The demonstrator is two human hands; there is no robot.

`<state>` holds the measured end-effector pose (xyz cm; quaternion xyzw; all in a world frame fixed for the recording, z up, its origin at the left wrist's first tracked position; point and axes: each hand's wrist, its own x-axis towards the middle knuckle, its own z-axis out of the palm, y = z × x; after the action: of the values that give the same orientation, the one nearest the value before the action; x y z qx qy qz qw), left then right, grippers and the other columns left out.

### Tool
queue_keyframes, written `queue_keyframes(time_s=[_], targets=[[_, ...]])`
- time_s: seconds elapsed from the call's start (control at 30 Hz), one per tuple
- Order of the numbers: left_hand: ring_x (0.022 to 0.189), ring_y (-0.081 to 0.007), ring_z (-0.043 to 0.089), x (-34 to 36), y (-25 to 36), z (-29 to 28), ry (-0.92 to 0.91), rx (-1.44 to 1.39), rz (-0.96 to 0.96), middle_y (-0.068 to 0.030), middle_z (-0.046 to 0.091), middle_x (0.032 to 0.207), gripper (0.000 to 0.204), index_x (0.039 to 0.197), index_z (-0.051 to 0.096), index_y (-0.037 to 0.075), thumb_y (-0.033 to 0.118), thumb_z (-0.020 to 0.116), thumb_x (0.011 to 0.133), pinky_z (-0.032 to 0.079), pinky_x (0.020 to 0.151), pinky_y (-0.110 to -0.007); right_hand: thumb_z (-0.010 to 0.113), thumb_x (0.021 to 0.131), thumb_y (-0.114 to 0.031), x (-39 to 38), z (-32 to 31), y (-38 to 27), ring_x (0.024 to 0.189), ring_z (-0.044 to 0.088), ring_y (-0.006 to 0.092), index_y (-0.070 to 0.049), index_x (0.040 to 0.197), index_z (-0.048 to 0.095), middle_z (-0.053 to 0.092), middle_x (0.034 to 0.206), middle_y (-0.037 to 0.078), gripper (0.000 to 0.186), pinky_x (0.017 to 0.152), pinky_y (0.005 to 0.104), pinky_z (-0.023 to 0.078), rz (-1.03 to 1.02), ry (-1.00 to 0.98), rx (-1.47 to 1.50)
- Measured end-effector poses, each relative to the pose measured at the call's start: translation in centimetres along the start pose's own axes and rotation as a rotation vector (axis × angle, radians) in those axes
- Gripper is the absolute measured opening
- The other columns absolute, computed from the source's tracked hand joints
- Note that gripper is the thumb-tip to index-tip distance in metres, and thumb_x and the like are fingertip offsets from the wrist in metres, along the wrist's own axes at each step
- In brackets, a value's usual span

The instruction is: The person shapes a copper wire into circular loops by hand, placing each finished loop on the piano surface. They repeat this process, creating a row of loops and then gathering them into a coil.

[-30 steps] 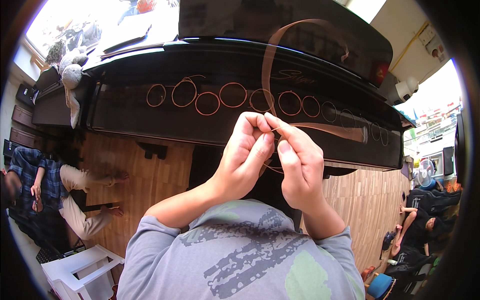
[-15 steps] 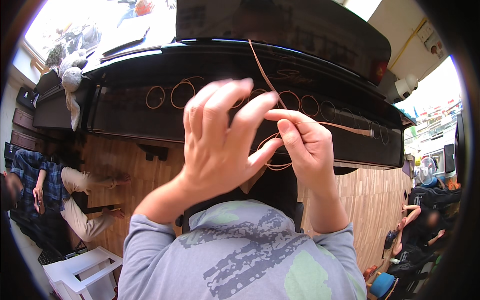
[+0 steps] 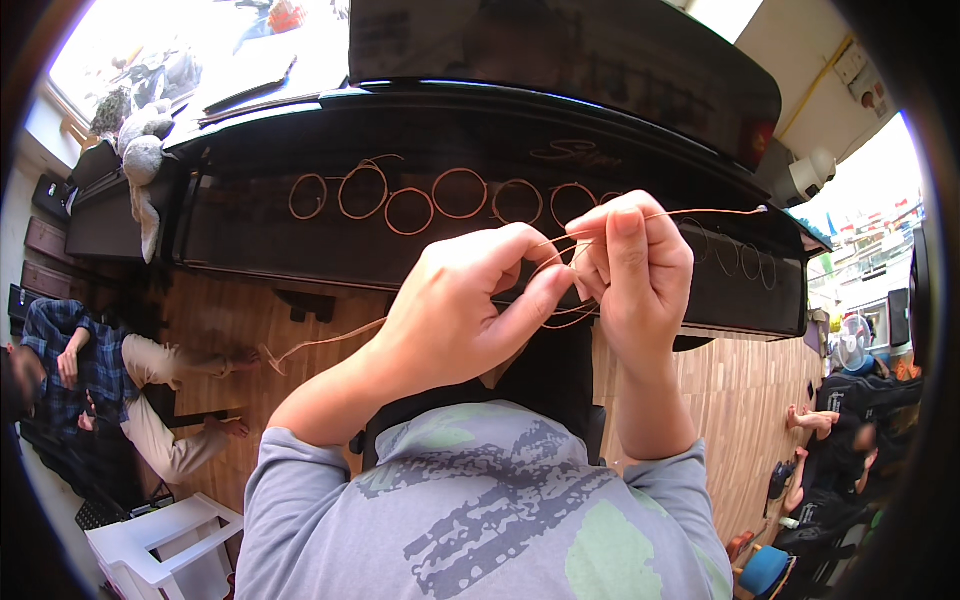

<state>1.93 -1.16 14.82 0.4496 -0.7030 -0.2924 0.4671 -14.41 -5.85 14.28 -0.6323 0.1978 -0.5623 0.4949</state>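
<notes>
– Left hand (image 3: 462,292) went from splayed to pinched since last frame. Holding?
– Copper-coloured string (image 3: 720,211). Right hand (image 3: 640,272) grips it too, fingers curled; beaded end (image 3: 762,209) points to 3 o'clock, over the piano (image 3: 330,130).

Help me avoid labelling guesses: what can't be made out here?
In the head view:
- Whether the left strand and right strand connect: hidden by the left hand and right hand.
- Sixth coil from the left, lower right part: hidden by the right hand.
- Black upper panel, top: cut off by the upper edge.
</notes>
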Motion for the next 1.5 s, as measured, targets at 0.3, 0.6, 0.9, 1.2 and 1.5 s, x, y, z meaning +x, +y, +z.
queue_keyframes(time_s=[0.3, 0.6, 0.9, 1.2, 1.5], targets=[[0.071, -0.0095, 0.049, 0.5, -3.4, 1.6, 0.064, -0.563, -0.092, 0.0016, 0.045, 0.067, 0.032, 0.078, 0.05, 0.006, 0.022, 0.041, 0.104, 0.043, 0.062, -0.025, 0.039, 0.106, -0.029, 1.4, 0.9, 0.9, 0.046, 0.038, 0.0052, 0.001, 0.098, 0.061, 0.044, 0.059, 0.0, 0.038, 0.044, 0.0207, 0.033, 0.105, 0.106, 0.279], [0.072, -0.0177, 0.053, 0.3, -3.9, 2.7, 0.026, -1.321, -0.293, -0.0004, 0.041, 0.054, 0.037, 0.083, 0.05, 0.009, 0.026, 0.027, 0.106, 0.046, 0.077, -0.034, 0.039, 0.106, -0.026, 1.0, 0.0, 2.1, 0.045, 0.032, 0.0052, 0.001, 0.099, 0.061, 0.034, 0.058, -0.003, 0.035, 0.044, 0.0207, 0.028, 0.26, 0.043, 0.422], [0.055, -0.015, 0.044, -0.4, -3.7, 2.8, -0.147, -1.191, -0.381, 0.0015, 0.035, 0.054, 0.027, 0.092, 0.051, 0.006, 0.026, 0.036, 0.101, 0.041, 0.06, -0.031, 0.041, 0.105, -0.026, 0.9, -0.4, 2.5, 0.047, 0.025, 0.002, -0.002, 0.087, 0.058, 0.032, 0.055, -0.007, 0.035, 0.044, 0.0211, 0.021, 0.322, 0.051, 0.48], [0.055, -0.0061, 0.028, 0.3, -4.4, 2.7, -0.159, -1.102, -0.46, 0.0041, 0.031, 0.062, 0.043, 0.079, 0.043, 0.009, 0.043, 0.034, 0.105, 0.028, 0.049, -0.022, 0.045, 0.104, -0.026, 0.6, 0.0, 2.8, 0.05, 0.026, -0.0017, -0.005, 0.083, 0.057, 0.037, 0.056, -0.01, 0.032, 0.045, 0.0192, 0.021, 0.337, -0.043, 0.126], [0.044, -0.0044, 0.03, 0.2, -4.5, 4.1, 0.216, -1.116, -0.202, 0.0069, 0.029, 0.053, 0.026, 0.086, 0.051, 0.006, 0.024, 0.044, 0.103, 0.044, 0.062, -0.027, 0.048, 0.103, -0.029, 0.5, 0.1, 4.0, 0.075, 0.045, 0.0042, -0.002, 0.11, 0.058, 0.051, 0.081, -0.002, 0.03, 0.071, 0.0202, 0.039, 0.275, 0.027, 0.174]])
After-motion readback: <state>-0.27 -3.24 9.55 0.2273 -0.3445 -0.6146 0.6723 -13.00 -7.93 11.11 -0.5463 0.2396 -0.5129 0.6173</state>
